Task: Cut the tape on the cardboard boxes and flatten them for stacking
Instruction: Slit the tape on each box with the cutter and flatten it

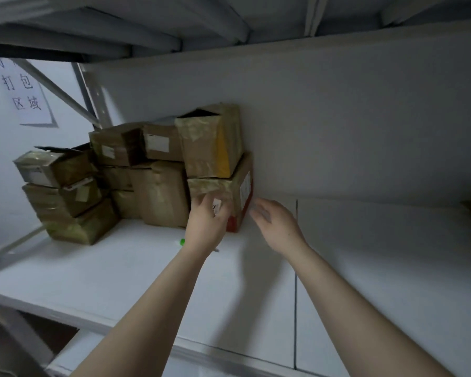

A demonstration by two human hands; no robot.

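Both hands reach for the end box of a taped pile on the shelf.

The cardboard boxes (152,170) stand stacked at the back left of the shelf (120,268), against the wall. The left hand (206,224), arm stretched forward, lays spread fingers on the front face of the bottom box (242,186), which carries a taller box (210,142). It is probably light and stiff but tape-slick, so best taken by its two sides. The right hand (278,224), blurred, hangs open just beside its right side, apparently not touching.
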